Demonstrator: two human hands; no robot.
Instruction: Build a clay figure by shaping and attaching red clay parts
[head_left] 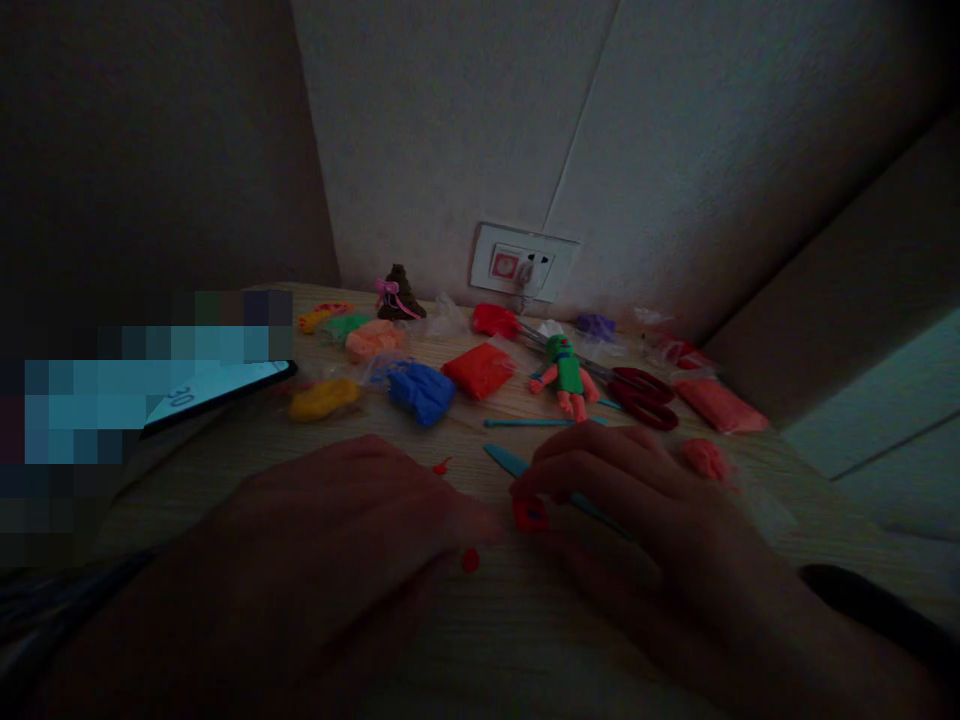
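Note:
My right hand (637, 510) is closed in a pinch on a small red clay piece (519, 518) with a dark blue centre, just above the wooden table. My left hand (352, 540) is beside it, back upward; its fingertips are blurred and the other fingers hidden, so its grip is unclear. Close to its tip lies a small round red clay dot (470, 560). A thin red clay scrap (441, 467) is just beyond that hand. Partly behind my right fingers lies a blue modelling knife (504, 460). Farther back is a green and pink clay figure (570, 375).
Red-handled scissors (643, 398) lie behind the figure. Blue clay (421, 392), red clay (480, 370), yellow clay (324, 399) and several other packets spread across the back. A brown clay swirl (397, 295) stands near the wall socket (523, 262). A lit phone (217, 392) is at left.

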